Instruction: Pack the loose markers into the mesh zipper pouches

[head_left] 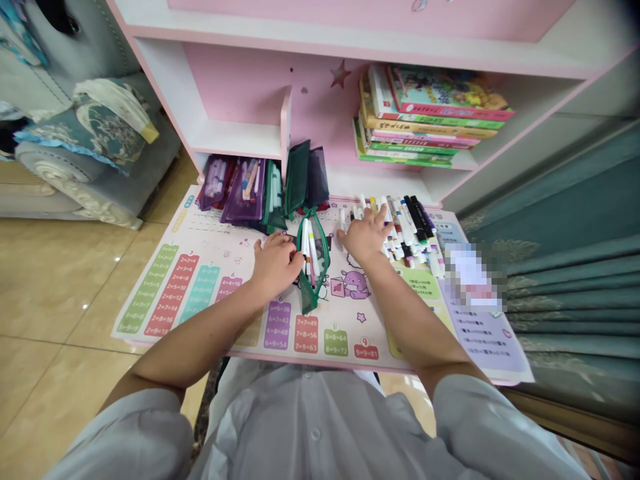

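Head cam: left hand (274, 263) curled tight on the rim of the green mesh zip pouch (314, 267), which lies open mid-desk on the pink multiplication-chart mat (200, 280). Right hand (365, 235) rests on the loose pile of markers (413, 230) just beside it, can't tell if it's gripping one tbh. Purple plastic pouches (235, 190) stand behind.

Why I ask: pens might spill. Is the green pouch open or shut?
Open: the pouch gapes, markers showing inside, and the left hand grips its rim.

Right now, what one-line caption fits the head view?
Left hand holds an open green pouch of pens; right hand rests on loose markers.
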`<state>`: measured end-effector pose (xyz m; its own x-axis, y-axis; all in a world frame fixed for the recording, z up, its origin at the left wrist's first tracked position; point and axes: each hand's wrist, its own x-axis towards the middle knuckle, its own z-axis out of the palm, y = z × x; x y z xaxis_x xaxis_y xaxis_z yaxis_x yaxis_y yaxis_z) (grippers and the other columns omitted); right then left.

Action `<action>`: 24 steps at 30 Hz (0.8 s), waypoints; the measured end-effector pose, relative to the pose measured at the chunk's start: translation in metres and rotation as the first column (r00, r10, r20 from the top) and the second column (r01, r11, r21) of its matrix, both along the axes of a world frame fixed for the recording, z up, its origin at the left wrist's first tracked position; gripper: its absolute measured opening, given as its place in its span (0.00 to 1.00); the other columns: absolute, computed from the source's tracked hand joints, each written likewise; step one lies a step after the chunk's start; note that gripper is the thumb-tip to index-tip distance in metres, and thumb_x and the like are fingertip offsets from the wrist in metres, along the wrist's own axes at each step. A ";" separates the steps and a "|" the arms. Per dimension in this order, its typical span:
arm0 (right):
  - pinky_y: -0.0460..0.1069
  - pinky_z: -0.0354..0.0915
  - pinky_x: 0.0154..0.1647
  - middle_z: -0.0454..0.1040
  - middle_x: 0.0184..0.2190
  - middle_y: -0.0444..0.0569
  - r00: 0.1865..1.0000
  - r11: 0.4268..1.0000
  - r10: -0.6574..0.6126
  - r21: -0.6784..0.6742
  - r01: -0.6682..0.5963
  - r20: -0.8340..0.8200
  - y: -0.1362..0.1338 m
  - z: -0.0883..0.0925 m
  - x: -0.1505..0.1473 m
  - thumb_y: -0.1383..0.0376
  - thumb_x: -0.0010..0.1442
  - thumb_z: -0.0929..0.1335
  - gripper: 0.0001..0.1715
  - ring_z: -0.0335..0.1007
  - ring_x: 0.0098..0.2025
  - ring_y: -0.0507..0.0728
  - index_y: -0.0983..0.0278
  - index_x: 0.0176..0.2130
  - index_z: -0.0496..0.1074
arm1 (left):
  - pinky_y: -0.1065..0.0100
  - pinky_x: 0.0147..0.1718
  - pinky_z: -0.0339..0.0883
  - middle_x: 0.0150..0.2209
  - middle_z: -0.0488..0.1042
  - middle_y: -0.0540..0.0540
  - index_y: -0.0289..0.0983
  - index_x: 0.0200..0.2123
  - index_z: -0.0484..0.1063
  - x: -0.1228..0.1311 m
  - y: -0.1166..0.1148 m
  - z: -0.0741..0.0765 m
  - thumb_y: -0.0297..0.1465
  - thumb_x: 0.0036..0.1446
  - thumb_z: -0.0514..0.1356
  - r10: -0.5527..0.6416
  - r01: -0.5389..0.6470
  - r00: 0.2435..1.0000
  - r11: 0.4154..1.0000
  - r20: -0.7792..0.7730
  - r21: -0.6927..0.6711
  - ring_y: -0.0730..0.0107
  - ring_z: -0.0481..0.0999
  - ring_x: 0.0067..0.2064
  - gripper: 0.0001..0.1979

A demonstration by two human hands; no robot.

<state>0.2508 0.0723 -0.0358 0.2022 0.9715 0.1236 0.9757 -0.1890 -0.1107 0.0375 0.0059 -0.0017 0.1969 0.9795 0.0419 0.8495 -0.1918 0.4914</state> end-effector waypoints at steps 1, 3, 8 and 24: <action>0.80 0.42 0.64 0.57 0.68 0.67 1.000 0.999 -0.004 -0.033 0.005 0.012 0.000 0.000 -0.001 0.57 0.60 0.68 0.24 0.33 0.73 0.80 0.72 0.47 0.79 | 0.37 0.63 0.52 0.53 0.76 0.42 0.39 0.24 0.71 0.000 0.000 0.000 0.32 0.61 0.53 -0.002 0.002 1.000 1.000 0.001 -0.001 0.49 0.65 0.65 0.14; 0.79 0.41 0.66 0.57 0.68 0.65 0.999 0.995 -0.015 -0.100 0.018 0.030 0.001 0.000 -0.003 0.57 0.61 0.67 0.25 0.32 0.74 0.79 0.72 0.48 0.79 | 0.36 0.63 0.51 0.53 0.76 0.42 0.39 0.24 0.71 0.000 0.000 0.000 0.32 0.61 0.53 -0.004 0.004 1.000 1.000 0.001 -0.005 0.49 0.65 0.65 0.14; 0.78 0.43 0.65 0.58 0.68 0.63 0.999 0.993 -0.002 -0.119 0.007 0.037 -0.004 0.012 -0.008 0.57 0.61 0.65 0.25 0.35 0.73 0.78 0.71 0.49 0.79 | 0.36 0.62 0.51 0.53 0.77 0.42 0.38 0.24 0.72 0.000 0.001 0.000 0.32 0.61 0.53 -0.003 0.003 1.000 1.000 0.002 0.000 0.49 0.66 0.64 0.14; 0.80 0.48 0.63 0.68 0.63 0.59 0.898 0.927 0.373 0.142 -0.348 -0.234 -0.061 0.048 -0.052 0.62 0.54 0.69 0.14 0.45 0.72 0.79 0.65 0.21 0.76 | 0.38 0.62 0.53 0.55 0.77 0.43 0.38 0.25 0.73 0.001 0.000 0.001 0.31 0.60 0.54 0.006 -0.006 1.000 1.000 -0.004 0.018 0.49 0.66 0.64 0.13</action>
